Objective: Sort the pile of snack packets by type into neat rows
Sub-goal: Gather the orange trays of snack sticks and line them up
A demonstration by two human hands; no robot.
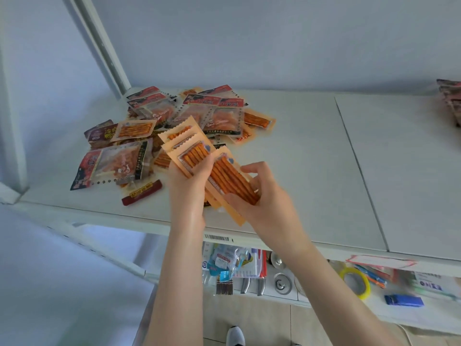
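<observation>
Over white shelf, left grip and right grip pinch orange packets beside pile

In the centre of the frame, the left hand grips a fan of orange stick packets above the white shelf. The right hand pinches the lowest packet of that fan. The mixed pile of snack packets lies upper left, with a dark red sausage stick at its near edge. A small stack sits at the far right edge.
</observation>
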